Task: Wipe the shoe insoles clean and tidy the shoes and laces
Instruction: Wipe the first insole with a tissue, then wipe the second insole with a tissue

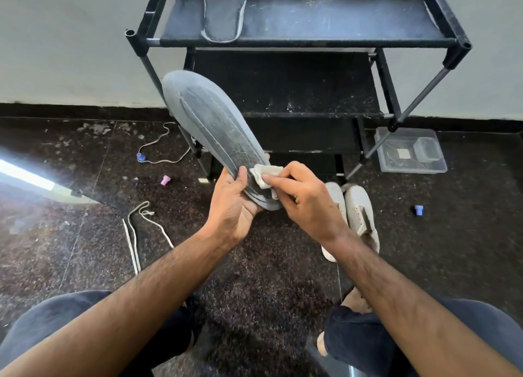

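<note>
My left hand (233, 204) grips the heel end of a grey insole (206, 122), which tilts up and away toward the rack. My right hand (301, 195) pinches a small white cloth (264, 174) against the insole near its heel. A second grey insole (223, 11) lies on the top shelf of the black rack (297, 41). Two white shoes (358, 215) stand side by side on the floor, partly hidden behind my right wrist. One white lace (135, 235) lies loose on the floor to the left, and another lace (161, 147) curls near the rack's left leg.
A clear plastic box (410, 150) sits on the dark speckled floor at the rack's right foot. Small blue pieces (418, 209) (141, 157) and a pink one (165, 180) are scattered about. My knees fill the bottom corners. A grey wall runs behind.
</note>
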### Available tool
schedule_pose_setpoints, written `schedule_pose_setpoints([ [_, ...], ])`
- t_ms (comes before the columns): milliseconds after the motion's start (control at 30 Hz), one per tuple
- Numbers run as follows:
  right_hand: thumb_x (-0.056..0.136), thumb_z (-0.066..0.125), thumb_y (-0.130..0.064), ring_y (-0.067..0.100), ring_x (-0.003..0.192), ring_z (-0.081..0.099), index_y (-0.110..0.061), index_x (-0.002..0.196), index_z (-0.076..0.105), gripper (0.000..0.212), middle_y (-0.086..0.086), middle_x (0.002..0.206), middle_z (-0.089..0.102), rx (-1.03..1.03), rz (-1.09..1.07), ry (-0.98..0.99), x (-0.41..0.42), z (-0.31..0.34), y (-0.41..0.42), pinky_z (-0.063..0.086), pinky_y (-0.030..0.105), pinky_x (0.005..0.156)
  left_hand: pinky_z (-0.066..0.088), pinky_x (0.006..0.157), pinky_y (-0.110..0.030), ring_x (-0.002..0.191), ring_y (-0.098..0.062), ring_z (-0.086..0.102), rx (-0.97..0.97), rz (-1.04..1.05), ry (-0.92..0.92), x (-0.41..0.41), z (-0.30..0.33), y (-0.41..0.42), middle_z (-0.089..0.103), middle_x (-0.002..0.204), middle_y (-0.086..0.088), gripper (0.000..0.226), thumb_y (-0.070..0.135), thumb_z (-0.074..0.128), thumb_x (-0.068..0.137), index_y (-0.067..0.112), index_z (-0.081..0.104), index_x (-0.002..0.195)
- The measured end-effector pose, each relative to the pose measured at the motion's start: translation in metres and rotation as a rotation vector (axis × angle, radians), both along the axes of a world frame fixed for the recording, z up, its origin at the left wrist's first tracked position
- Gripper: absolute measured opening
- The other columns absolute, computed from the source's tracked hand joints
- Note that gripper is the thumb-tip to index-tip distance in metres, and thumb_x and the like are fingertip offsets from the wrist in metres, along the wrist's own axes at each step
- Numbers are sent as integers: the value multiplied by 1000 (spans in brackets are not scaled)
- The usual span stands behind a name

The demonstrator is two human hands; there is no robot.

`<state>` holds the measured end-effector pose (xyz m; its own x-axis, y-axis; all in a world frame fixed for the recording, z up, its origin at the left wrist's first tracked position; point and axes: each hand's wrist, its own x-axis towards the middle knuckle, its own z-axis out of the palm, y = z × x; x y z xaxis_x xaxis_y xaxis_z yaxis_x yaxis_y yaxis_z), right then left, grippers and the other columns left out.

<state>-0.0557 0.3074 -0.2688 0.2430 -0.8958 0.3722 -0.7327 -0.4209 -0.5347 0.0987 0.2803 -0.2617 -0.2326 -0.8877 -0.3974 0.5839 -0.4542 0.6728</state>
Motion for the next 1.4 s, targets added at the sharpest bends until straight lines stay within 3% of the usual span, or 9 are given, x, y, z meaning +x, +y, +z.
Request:
schedule_pose_setpoints([
  [133, 96, 69, -8, 19, 76, 58, -2, 103, 77, 13, 4, 85, 58, 34, -170, -22, -22, -4, -7, 54, 38, 66, 59, 93, -47, 122, -32, 65, -38, -7, -38, 3, 2, 0, 64, 136, -16, 32, 13, 29, 111, 14, 50, 135],
  [267, 92, 74, -6, 10, 83, 64, -4, 112, 77, 20, 2, 92, 64, 9, -273, -197, -20, 14, -8, 56, 21, 75, 53, 103, -47, 118, -29, 68, -67, -32, -150, 1, 1, -2, 70, 128, -10, 31, 11, 34, 110, 14, 54, 133],
  [433, 95, 68, -1, 15, 88, 55, -2, 120, 73, 25, 5, 95, 58, -73, -24, 37, 1, 7, -4, 50, 19, 80, 54, 101, -43, 118, -27, 67, -29, -53, -208, 1, -4, 9, 71, 125, -13, 32, 10, 37, 109, 11, 57, 134],
  [567, 94, 69, -2, 19, 75, 55, -3, 96, 76, 8, 4, 84, 55, 2, -190, 110, -19, -11, -13, 56, 36, 65, 50, 107, -47, 120, -27, 66, -72, -69, -231, 9, -1, 11, 71, 126, -12, 33, 8, 35, 109, 6, 56, 134],
  [700, 95, 71, -10, 4, 87, 65, -16, 108, 77, 16, -4, 95, 69, 182, -467, -373, -28, 18, -17, 51, 15, 81, 46, 108, -59, 121, -41, 64, -87, -76, -184, 15, 6, 12, 65, 134, -19, 34, 8, 35, 108, 7, 52, 138],
  [867, 105, 52, -7, 26, 102, 72, -9, 107, 66, 14, 12, 109, 73, 619, -250, -1181, 3, 54, -12, 63, 38, 84, 49, 96, -71, 117, -43, 65, -139, -107, -175, 18, 25, 22, 64, 133, -19, 40, 17, 46, 98, 20, 54, 137],
  [1133, 108, 44, -9, 35, 116, 69, -5, 116, 59, 17, 21, 125, 68, 729, -193, -1150, 40, 116, -7, 62, 42, 91, 49, 81, -31, 87, -10, 62, -160, -151, -415, 36, 89, 28, 71, 101, 5, 42, 55, 33, 103, 34, 65, 117],
  [1267, 109, 42, -10, 35, 110, 72, -3, 119, 56, 19, 21, 120, 70, 712, -165, -1185, 52, 158, -8, 62, 47, 90, 52, 74, -13, 84, 5, 70, -299, -168, -508, 45, 125, 21, 77, 98, 15, 34, 36, 32, 110, 38, 64, 119],
  [1400, 108, 44, -9, 27, 97, 75, -7, 110, 58, 15, 14, 106, 74, 676, -130, -1209, 57, 191, -9, 64, 44, 79, 58, 91, -34, 99, -18, 70, -407, -125, -653, 59, 154, 12, 68, 116, -12, 39, 19, 60, 101, 32, 55, 138],
])
